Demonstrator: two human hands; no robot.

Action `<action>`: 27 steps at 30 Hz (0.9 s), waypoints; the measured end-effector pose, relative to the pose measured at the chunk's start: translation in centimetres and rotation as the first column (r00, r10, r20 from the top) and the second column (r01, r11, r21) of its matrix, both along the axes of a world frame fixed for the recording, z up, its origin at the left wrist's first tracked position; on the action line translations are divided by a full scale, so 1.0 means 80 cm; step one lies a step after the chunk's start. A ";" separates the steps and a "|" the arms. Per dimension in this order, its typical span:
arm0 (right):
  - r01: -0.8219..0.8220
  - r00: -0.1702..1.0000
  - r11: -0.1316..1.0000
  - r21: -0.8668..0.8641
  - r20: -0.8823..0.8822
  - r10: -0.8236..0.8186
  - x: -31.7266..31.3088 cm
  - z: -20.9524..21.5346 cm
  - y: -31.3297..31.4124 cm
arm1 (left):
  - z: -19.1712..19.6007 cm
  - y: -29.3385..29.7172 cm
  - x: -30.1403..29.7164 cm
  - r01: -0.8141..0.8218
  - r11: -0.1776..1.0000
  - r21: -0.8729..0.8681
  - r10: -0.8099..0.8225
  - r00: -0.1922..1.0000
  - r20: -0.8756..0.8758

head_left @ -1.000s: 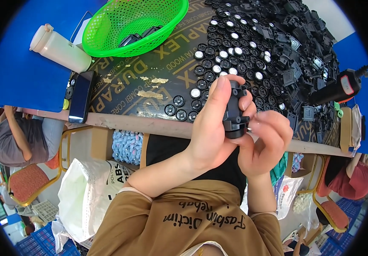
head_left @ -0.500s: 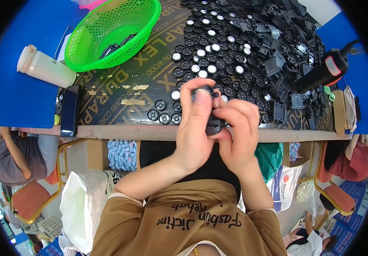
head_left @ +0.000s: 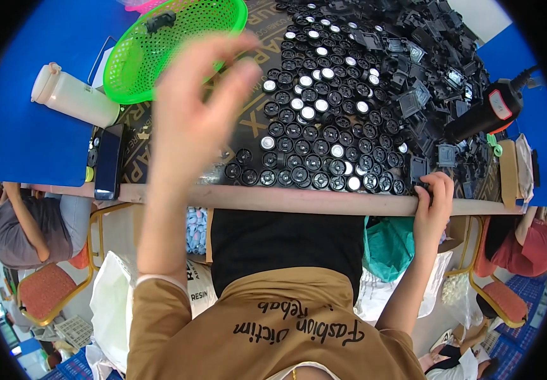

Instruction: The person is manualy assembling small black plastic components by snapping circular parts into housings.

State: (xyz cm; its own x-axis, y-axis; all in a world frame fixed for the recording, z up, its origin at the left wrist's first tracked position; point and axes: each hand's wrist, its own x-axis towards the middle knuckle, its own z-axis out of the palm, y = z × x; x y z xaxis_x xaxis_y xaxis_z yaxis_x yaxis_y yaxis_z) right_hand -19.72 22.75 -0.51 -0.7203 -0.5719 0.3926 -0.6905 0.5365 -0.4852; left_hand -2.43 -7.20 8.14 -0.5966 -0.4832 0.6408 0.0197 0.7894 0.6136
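My left hand (head_left: pixel 197 101), smeared by motion, is over the near right side of a green perforated basket (head_left: pixel 128 73). Its fingers are spread apart and hold nothing. A black plastic part (head_left: pixel 161 22) shows against the basket's far left side; whether it is in the air or touching the basket I cannot tell. At the table's front edge on the right, my right hand (head_left: pixel 436 197) has curled fingers and thumb at the lower edge of a square black plastic frame (head_left: pixel 419 168). The hand hides part of that contact.
Many round black wheel-like parts (head_left: pixel 302 147), some with silver discs, cover the middle of the table. Behind them rises a heap of square black parts (head_left: pixel 413 101). A black tool (head_left: pixel 486 114) lies right; a white bottle (head_left: pixel 74 95) and phone (head_left: pixel 109 161) are left.
My hands were together at the middle with black parts between them. The left has swung up-left to the basket and let go; the right has moved right to the table edge.
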 end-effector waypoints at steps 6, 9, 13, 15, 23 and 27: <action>0.056 0.997 0.908 -0.415 -0.018 -0.070 0.009 -0.017 0.000 | -0.065 0.110 0.010 0.436 0.591 0.678 -0.605 0.796 0.016; -0.165 0.986 0.835 -0.525 -0.096 0.134 0.055 0.008 -0.025 | -0.082 0.144 -0.003 0.497 0.010 0.868 -0.668 0.649 -0.364; -0.335 0.932 0.875 -0.349 -0.260 0.253 0.107 0.025 -0.067 | -0.094 0.156 -0.007 0.579 -0.285 0.764 -0.457 0.618 -0.639; -0.383 0.922 0.829 -0.408 -0.227 0.314 0.110 0.021 -0.078 | -0.094 0.156 -0.001 0.536 -0.324 0.780 -0.360 0.692 -0.626; -0.336 0.938 0.864 -0.375 -0.217 0.271 0.050 0.029 -0.095 | -0.085 0.113 0.030 0.452 0.035 0.891 -0.270 0.863 -0.427; -0.216 0.951 0.974 0.067 -0.212 0.225 -0.010 0.033 -0.114 | -0.091 0.114 0.030 0.451 0.057 0.891 -0.156 0.885 -0.439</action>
